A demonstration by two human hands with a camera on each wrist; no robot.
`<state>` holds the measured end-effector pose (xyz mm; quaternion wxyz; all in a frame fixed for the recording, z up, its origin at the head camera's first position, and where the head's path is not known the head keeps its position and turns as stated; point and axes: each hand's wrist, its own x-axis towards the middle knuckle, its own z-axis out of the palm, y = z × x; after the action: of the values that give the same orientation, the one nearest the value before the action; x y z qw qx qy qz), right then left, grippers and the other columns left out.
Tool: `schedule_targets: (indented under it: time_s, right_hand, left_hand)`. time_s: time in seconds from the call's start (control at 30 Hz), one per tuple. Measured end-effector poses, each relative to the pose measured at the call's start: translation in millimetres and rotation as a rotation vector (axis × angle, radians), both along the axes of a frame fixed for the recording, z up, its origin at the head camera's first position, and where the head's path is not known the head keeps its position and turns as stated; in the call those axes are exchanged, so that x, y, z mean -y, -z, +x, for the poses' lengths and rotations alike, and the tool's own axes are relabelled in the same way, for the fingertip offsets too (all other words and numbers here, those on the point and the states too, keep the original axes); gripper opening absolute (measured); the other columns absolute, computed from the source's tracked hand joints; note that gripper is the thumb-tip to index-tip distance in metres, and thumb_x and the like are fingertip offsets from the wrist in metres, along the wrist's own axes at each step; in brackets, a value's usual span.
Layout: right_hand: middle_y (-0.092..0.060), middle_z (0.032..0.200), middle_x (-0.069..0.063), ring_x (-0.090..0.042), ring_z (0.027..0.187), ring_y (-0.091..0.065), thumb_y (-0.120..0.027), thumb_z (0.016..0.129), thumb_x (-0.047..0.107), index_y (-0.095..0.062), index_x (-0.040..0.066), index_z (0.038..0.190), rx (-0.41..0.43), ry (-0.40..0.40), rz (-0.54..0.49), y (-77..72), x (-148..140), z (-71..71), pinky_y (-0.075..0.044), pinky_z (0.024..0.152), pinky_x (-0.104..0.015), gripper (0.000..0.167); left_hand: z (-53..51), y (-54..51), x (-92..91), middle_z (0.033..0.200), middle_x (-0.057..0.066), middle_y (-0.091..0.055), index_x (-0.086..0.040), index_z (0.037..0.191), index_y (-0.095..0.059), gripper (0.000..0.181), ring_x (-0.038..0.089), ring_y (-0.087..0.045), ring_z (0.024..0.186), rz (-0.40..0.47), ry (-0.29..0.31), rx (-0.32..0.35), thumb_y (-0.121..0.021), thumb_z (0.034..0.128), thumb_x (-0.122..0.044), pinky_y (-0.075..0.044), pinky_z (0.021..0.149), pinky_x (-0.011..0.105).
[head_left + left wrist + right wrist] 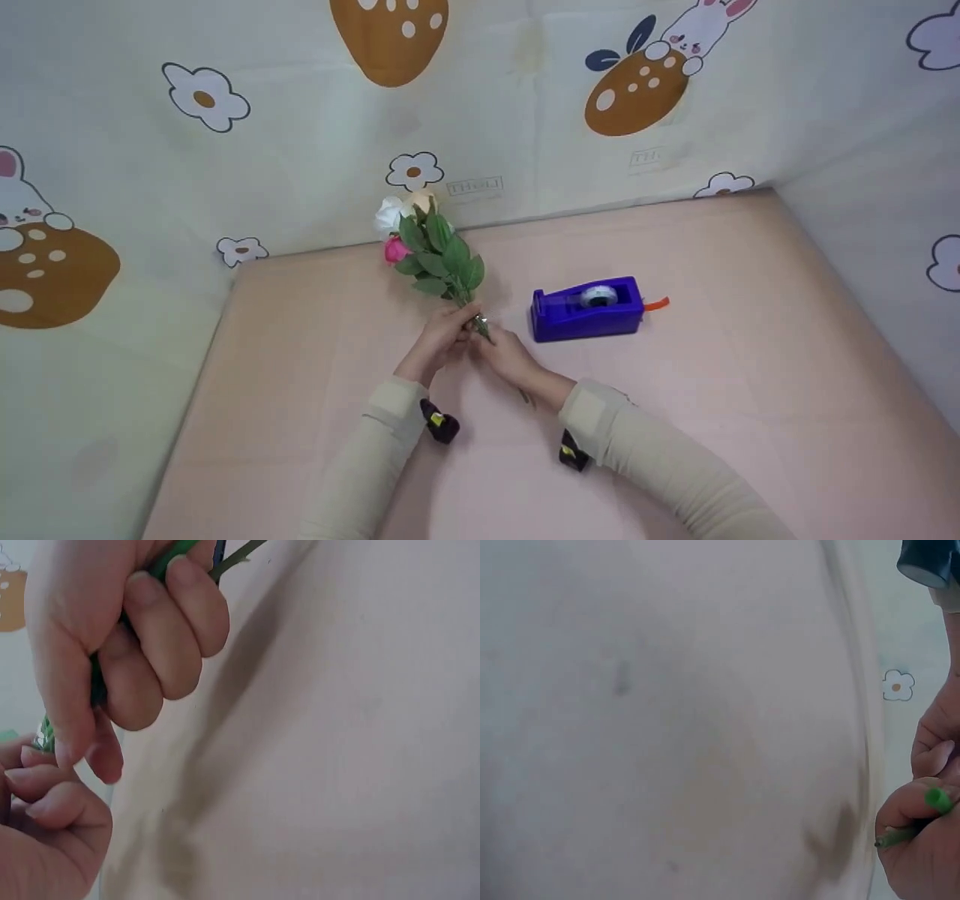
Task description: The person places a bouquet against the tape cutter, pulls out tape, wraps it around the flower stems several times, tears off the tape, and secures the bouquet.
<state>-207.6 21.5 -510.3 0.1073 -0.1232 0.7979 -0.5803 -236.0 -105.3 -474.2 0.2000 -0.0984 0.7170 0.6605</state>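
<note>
A bouquet of artificial roses [435, 251] with white, peach and pink blooms and green leaves leans toward the table's back left. My left hand [441, 339] pinches the stems just below the leaves, beside a shiny clear band that looks like tape. Lower down, my right hand [514, 358] has its fingers curled round the green stems [174, 556]. The left wrist view shows both hands close together, with the right-hand fingers [154, 637] wrapped on the bundle. Cut stem ends [936, 799] poke out of the right fist in the right wrist view.
A blue tape dispenser [589, 311] with a clear roll and an orange strip at its end stands right of the hands. The pink-covered table [750, 360] meets a patterned cloth wall [510, 112] behind. Dark devices [441, 424] are strapped at both wrists.
</note>
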Motion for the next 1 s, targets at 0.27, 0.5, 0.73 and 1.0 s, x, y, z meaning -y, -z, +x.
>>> schedule_targets:
  time_s: [0.27,0.5,0.73,1.0]
  right_hand:
    - [-0.032,0.049,0.007,-0.004,0.038,-0.028,-0.035,0.098,0.042,-0.049,0.005,0.095,0.445,-0.143,-0.419,0.6,-13,-2.7,-0.023,0.037,-0.019,0.04]
    - [-0.042,0.058,0.005,-0.006,0.046,-0.038,-0.031,0.101,0.029,-0.046,0.008,0.093,0.589,-0.255,-0.662,1.9,-25,-6.2,-0.033,0.045,-0.019,0.027]
    - [-0.038,0.059,0.008,0.001,0.043,-0.034,-0.038,0.099,0.027,-0.044,0.011,0.093,0.637,-0.353,-0.805,-1.5,-31,-5.1,-0.026,0.041,-0.014,0.018]
    - [-0.036,0.057,0.008,-0.001,0.041,-0.028,-0.039,0.098,0.028,-0.045,0.01,0.094,0.536,-0.275,-0.724,0.8,-31,-1.8,-0.022,0.038,-0.015,0.02]
  left_hand:
    - [-11.2,13.1,8.5,0.051,-0.005,-0.037,-0.011,0.063,-0.045,0.037,0.008,-0.033,0.047,0.141,0.204,-0.081,-0.042,0.0978,-0.024,-0.022,0.05,0.024]
    - [-15.6,14.1,9.4,0.056,-0.004,-0.045,-0.01,0.077,-0.052,0.032,0.008,-0.037,0.05,0.262,0.283,-0.083,-0.033,0.1003,-0.022,-0.028,0.055,0.023]
    - [-15.6,15.6,9.6,0.06,-0.004,-0.047,-0.008,0.091,-0.056,0.026,0.004,-0.032,0.049,0.433,0.235,-0.001,-0.036,0.0993,-0.022,-0.022,0.052,0.02]
    - [-12.7,17.6,3.6,0.062,-0.005,-0.043,-0.006,0.096,-0.061,0.025,0.005,-0.032,0.052,0.461,0.16,-0.019,-0.042,0.0974,-0.022,-0.024,0.051,0.019]
